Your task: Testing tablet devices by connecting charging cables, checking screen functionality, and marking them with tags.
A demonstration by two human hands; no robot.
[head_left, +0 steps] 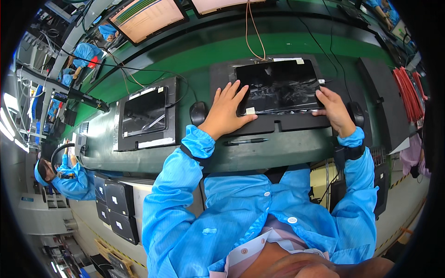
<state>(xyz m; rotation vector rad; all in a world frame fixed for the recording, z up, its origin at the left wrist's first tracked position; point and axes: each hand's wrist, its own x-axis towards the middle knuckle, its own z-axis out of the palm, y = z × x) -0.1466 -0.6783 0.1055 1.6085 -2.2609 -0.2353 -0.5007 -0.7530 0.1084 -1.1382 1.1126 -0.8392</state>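
A black flat screen panel (282,87) under wrinkled clear film lies on a dark foam holder (296,124) in front of me. My left hand (226,110) rests spread out along the panel's left side, fingertips at its edge. At the right end, my right hand (333,108) curls round the lower corner, with the thumb by the bottom edge and the fingers by the side. A small white connector (321,82) sits just above those fingers. Pale tape tabs mark the panel's corners. Below the holder, a black pen (246,142) lies on the green mat.
Another black panel (144,111) lies in a foam holder to the left. Computer mice flank me, one left (198,112) and one right (356,114). Cables trail across the bench. Monitors (147,18) stand behind; red strips (408,95) lie far right. A co-worker (69,178) sits at left.
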